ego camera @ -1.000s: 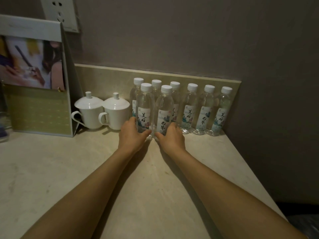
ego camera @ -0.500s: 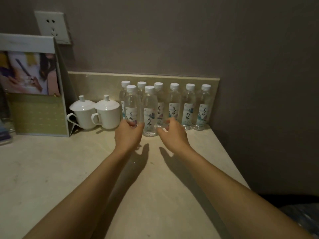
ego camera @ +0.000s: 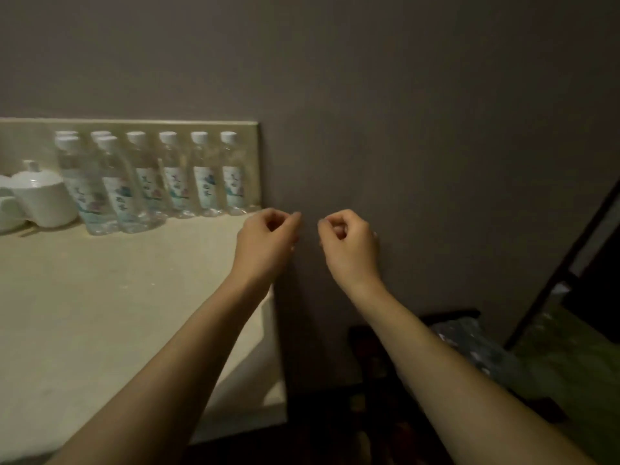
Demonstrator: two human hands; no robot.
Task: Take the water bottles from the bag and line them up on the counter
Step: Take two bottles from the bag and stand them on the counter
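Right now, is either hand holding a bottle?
No. The left hand and right hand are curled, holding nothing, away from the bottles standing on the counter.

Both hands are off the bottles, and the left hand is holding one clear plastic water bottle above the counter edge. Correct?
Not quite. The head view shows the left hand curled and holding nothing; every clear plastic water bottle stands on the beige counter. Both hands are off them.
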